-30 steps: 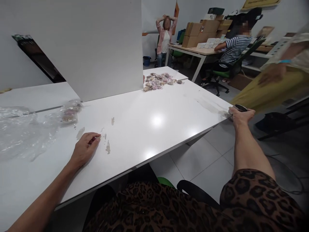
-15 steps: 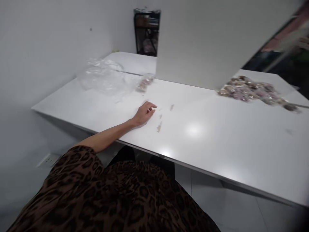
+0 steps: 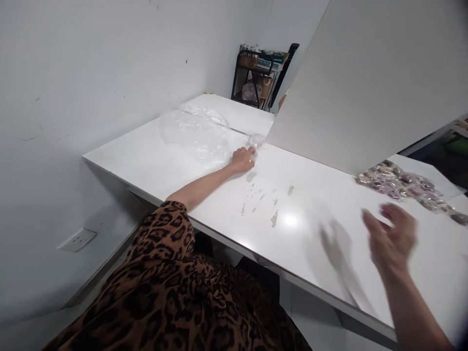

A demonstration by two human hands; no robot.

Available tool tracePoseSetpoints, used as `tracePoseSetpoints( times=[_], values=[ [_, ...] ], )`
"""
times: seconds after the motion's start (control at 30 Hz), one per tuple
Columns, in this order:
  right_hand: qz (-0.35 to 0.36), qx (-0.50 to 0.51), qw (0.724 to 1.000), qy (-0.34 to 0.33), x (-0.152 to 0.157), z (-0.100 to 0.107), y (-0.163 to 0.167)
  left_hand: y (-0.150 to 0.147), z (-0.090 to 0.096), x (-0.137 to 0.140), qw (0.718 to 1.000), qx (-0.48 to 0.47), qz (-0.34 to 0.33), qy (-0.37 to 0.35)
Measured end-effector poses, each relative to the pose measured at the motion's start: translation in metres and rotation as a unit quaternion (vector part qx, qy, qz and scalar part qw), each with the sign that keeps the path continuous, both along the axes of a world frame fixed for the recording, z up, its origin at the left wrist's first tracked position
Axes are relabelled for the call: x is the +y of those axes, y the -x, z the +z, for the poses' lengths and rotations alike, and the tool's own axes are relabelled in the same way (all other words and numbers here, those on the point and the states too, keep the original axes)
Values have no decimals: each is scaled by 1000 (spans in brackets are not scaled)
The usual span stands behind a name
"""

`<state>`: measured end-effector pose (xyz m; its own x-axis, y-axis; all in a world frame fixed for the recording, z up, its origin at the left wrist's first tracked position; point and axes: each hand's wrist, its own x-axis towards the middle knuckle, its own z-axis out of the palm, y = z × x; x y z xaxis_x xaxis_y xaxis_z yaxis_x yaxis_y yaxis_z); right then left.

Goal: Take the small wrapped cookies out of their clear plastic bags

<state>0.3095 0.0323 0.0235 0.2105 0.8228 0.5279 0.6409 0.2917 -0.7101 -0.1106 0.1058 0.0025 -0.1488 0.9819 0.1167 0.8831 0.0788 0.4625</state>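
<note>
My left hand [image 3: 243,160] is closed at the far side of the white table, its fingers curled round a small clear plastic packet [image 3: 256,140]. The hand covers much of the packet. To the left of that hand, a loose sheet of clear plastic wrap [image 3: 199,129] lies crumpled and flat. My right hand [image 3: 393,239] hangs above the right part of the table, fingers apart, nothing in it, slightly blurred. Beyond it lies a pile of small clear packets [image 3: 402,183] with brown and pinkish contents.
A tall grey panel [image 3: 365,83] rises from the back edge of the white table [image 3: 310,185]. Pale worn marks [image 3: 274,218] dot the tabletop. Behind stands a black cart [image 3: 252,73] with boxes. A wall socket [image 3: 78,240] sits low at left.
My left hand has reached farther across the table and closed on the small packet. My right hand has come into view on the right. The camera view has shifted.
</note>
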Motion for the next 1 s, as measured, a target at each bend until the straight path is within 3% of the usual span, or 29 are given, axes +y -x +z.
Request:
tracePoseSetpoints(
  times=[0.07, 0.17, 0.23, 0.33, 0.4, 0.43, 0.47, 0.53, 0.7, 0.77, 0.83, 0.93, 1.0],
  values=[
    [114, 40, 991, 50, 26, -12, 61, -3, -5, -29, 997, -50, -58, -17],
    [247, 79, 951, 169, 44, -18, 155, -1, -7, -64, 960, -259, -103, -20],
    [323, 151, 904, 237, 46, -19, 208, 7, -5, -75, 890, -451, -69, -7],
    [392, 242, 829, 315, 44, -22, 265, 28, 2, -78, 723, -689, -32, 39],
    [390, 272, 816, 330, 45, -24, 288, 46, 6, -77, 643, -762, -45, 66],
    [385, 278, 815, 332, 45, -25, 295, 54, 7, -77, 626, -774, -52, 74],
    [384, 280, 815, 333, 45, -26, 301, 61, 8, -77, 626, -774, -53, 77],
    [387, 264, 822, 324, 45, -27, 309, 71, 7, -79, 658, -748, -45, 75],
    [357, 155, 900, 197, 42, -30, 314, 72, 13, -83, 800, -600, -10, -14],
    [352, 159, 908, 165, 43, -28, 310, 69, 20, -83, 837, -544, -35, -42],
    [372, 208, 893, 145, 44, -23, 302, 70, 25, -82, 852, -519, -55, -47],
    [392, 329, 846, 149, 45, -10, 289, 81, 25, -76, 865, -499, -47, -20],
    [380, 410, 811, 174, 45, 0, 278, 97, 20, -73, 898, -439, -26, 4]
  ],
)
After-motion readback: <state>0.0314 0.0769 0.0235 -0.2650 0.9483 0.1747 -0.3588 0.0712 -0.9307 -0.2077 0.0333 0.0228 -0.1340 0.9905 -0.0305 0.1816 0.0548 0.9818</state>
